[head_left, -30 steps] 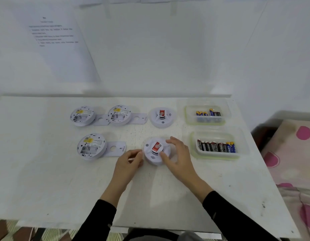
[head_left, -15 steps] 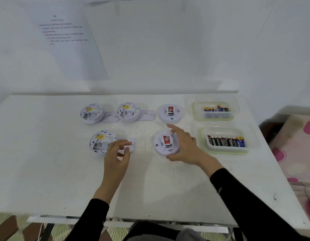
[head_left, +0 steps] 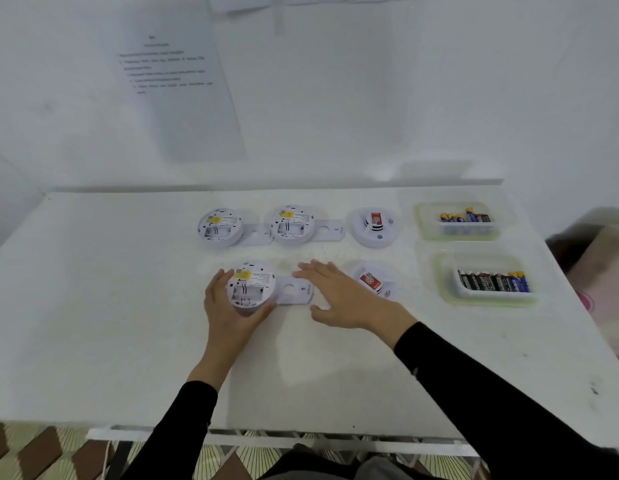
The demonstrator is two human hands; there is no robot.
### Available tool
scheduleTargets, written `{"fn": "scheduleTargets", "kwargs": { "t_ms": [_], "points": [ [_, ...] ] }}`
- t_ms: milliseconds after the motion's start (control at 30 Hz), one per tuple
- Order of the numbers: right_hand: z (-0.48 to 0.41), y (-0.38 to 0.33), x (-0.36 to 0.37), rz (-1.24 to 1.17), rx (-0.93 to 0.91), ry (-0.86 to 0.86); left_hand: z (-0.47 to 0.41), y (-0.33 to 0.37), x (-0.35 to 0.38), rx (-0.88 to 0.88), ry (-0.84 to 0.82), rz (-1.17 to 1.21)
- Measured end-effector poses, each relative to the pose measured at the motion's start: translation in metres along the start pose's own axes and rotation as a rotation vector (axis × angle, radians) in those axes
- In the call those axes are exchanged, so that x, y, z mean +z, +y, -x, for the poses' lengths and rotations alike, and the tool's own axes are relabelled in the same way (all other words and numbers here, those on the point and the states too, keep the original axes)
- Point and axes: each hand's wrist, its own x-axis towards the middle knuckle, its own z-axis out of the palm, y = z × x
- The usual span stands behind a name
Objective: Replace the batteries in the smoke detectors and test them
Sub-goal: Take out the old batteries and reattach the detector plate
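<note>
White counter (head_left: 110, 323) against a white wall (head_left: 370, 98) carries five smoke detectors (head_left: 219, 226) in two rows, three lying face down with battery bays exposed, probably so cells from the two battery trays (head_left: 488, 301) at its right edge can drop straight in. The left hand (head_left: 228, 313) has its grip curled round the near-left detector (head_left: 252, 287), beside its mounting plate (head_left: 290, 292). The right hand (head_left: 342, 299) is flat and spread, holding nothing, just over that plate's right end; contact I cannot tell.

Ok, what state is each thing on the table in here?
Near-left detector: back up, bay open, left hand grips it.
Far-left detector: back up, bay open.
Far-middle detector: back up, bay open.
Far-right detector: face up.
Near-right detector: face up.
Right hand: open, over loose cover.
Far tub: lidless.
Near tub: lidless.
</note>
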Motion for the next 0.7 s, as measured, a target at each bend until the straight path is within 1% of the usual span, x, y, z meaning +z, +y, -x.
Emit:
{"fn": "scheduleTargets", "kwargs": {
  "t_ms": [133,267,333,467,533,633,700],
  "points": [
    [-0.028,-0.010,0.027,-0.057,0.108,0.015,-0.006,-0.007,-0.003,-0.100,-0.090,0.084],
    [-0.032,-0.006,0.031,0.020,0.110,0.080,-0.010,-0.007,-0.004,-0.034,-0.086,0.134],
    [-0.029,-0.005,0.027,0.091,0.091,0.118,-0.013,-0.006,-0.004,0.037,-0.090,0.157],
    [-0.008,0.000,0.010,0.167,0.019,0.295,-0.009,0.011,0.005,0.022,-0.043,0.318],
    [0.013,0.006,0.000,0.146,0.001,0.386,-0.007,0.028,0.015,0.033,-0.025,0.403],
    [0.050,0.019,-0.015,0.050,0.014,0.494,-0.009,0.053,0.033,0.031,-0.112,0.484],
    [0.076,0.030,-0.020,0.018,0.017,0.535,-0.010,0.066,0.045,0.026,-0.230,0.584]
  ]
}}
